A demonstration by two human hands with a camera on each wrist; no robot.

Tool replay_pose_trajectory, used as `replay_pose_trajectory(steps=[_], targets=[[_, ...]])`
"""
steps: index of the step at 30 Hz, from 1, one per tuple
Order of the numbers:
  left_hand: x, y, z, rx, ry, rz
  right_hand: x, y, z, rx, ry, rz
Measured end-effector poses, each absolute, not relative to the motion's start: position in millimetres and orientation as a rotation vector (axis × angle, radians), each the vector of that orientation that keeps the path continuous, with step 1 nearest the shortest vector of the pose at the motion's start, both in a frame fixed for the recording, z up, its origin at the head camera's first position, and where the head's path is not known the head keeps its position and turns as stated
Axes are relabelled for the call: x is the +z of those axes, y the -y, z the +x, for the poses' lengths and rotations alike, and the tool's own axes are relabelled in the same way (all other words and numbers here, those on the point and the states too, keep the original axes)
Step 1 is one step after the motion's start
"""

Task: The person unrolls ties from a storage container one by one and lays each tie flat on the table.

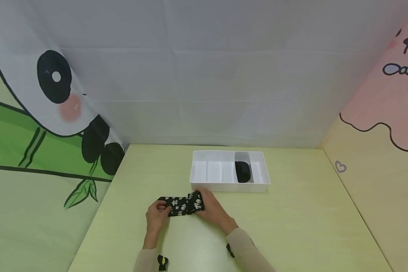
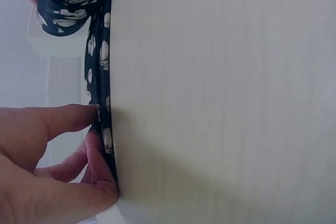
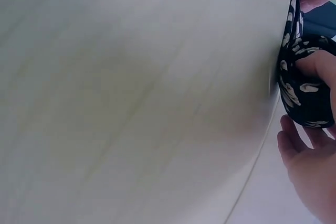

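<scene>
Blk cloth w/ pale print [image 1: 179,206] on yellowish tbl [image 1: 309,230], in front of & a bit left of white tray [image 1: 230,187]; strip runs roughly L–R btwn both hands, flat twd L end, R end folded over into a thick loop. L hand [image 1: 157,216] pinches L end, thumb vs fingers. R hand [image 1: 214,209] grips folded end: R-wrist view has thumb tucked inside loop, fingers round outside. R fingertips v. close to tray's front wall nr its L corner; contact, can't tell. Tray divided into compartments; dk rounded obj. [image 1: 242,172] sits in the one just left of the rightmost, ID unclear. Beige sleeves [image 1: 248,247] both arms. Bkgd: plain greyish sheet [image 1: 204,87] behind tbl, panda print [image 1: 54,77] at L, pink animal print [image 1: 391,102] at R.
</scene>
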State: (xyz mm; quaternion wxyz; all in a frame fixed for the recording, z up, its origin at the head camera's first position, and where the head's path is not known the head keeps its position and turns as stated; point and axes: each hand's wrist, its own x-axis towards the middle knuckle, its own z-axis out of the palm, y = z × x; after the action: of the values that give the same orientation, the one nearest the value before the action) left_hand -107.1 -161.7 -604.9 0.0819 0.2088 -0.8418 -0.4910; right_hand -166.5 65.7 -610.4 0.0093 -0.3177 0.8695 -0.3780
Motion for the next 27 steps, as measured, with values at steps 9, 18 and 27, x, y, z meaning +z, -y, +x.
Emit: replay_pose_trajectory(steps=[9,18,27], targets=[[-606,161,-108,-1.468,2.512,0.620,-610,-76,-166,-1.179,-2.685,-0.949],[-606,161,-107,-1.469,2.518,0.636,-609,-85,-166,-1.197,-2.654,-0.910],[-604,161,-107,-1.463,2.523,0.639,-610,-93,-169,-1.208,-2.651,-0.915]])
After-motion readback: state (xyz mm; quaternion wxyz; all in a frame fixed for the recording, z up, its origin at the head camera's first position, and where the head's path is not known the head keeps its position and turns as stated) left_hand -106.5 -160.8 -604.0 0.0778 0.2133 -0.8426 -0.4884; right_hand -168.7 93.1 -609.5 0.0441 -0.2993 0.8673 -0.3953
